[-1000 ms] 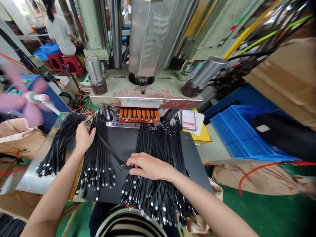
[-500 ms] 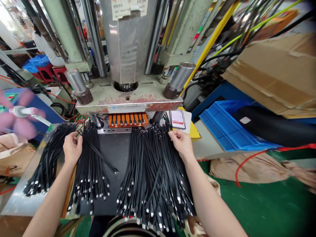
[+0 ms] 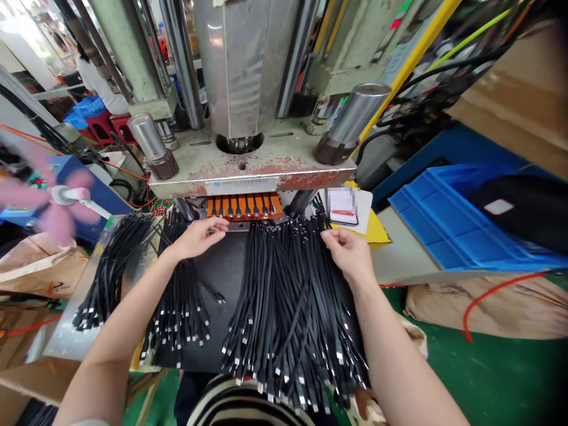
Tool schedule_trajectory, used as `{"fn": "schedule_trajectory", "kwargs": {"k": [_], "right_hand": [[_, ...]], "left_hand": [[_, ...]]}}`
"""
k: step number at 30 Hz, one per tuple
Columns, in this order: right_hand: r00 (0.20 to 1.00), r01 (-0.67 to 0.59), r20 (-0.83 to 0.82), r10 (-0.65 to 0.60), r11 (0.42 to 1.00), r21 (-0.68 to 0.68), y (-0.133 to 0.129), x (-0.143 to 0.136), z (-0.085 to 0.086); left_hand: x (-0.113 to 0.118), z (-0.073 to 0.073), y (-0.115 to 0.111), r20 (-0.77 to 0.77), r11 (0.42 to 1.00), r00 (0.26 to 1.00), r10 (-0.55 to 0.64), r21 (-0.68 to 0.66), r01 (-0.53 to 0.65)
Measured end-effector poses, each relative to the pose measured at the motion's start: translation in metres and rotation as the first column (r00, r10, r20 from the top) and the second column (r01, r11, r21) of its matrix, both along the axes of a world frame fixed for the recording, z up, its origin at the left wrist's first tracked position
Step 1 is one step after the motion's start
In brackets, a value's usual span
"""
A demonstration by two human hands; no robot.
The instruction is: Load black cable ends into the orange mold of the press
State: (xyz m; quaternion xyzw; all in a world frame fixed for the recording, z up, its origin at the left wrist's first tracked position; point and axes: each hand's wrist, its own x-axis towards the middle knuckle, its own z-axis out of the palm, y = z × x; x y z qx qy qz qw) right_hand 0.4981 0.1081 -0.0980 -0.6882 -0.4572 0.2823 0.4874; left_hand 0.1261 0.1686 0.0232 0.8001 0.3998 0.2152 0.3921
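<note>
My left hand (image 3: 202, 236) reaches in front of the press with fingers stretched out and thumb apart, holding nothing I can see. Its fingertips are near the orange fixture (image 3: 276, 212), where several black cable ends lie side by side under the press plate. My right hand (image 3: 351, 251) is closed in a pinch at the upper right edge of a wide bundle of flat black cables (image 3: 284, 296); what lies between its fingertips is hidden. Another bundle of black cables (image 3: 177, 316) lies partly beneath my left forearm, and a third bundle (image 3: 109, 266) is at the far left.
The press plate (image 3: 248, 168) with its steel columns stands over the orange fixture. A phone (image 3: 341, 207) lies on a white and yellow surface at the right. Blue trays (image 3: 437, 219) are further right. A pink fan (image 3: 66, 194) spins at left, and a person in white stands behind.
My left hand has left the left-hand cables and moved right toward the orange fixture, its fingers opening out. My right hand stays at the right bundle's edge. The whole view has shifted slightly.
</note>
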Motion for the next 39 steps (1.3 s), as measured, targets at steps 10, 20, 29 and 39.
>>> {"fn": "schedule_trajectory", "kwargs": {"k": [10,20,29,39], "right_hand": [[0.998,-0.031,-0.051,0.030,0.999,-0.014,-0.001,-0.002,0.009],[1.000,-0.026,-0.005,0.026,0.999,0.022,0.003,-0.005,0.012],[0.943,0.072,0.309,-0.127,0.980,0.185,-0.015,-0.023,0.033],[0.859,-0.355,0.446,0.251,0.920,0.168,0.070,-0.083,0.071]], "left_hand": [[-0.009,0.011,-0.004,0.359,0.971,0.904,0.234,-0.132,-0.199],[-0.098,-0.017,0.002,0.480,0.697,0.615,0.626,0.010,-0.717],[-0.072,-0.014,-0.007,0.363,0.807,0.750,0.553,-0.006,-0.591],[0.015,-0.061,0.039,0.276,0.744,0.692,0.667,-0.285,-0.604]]}}
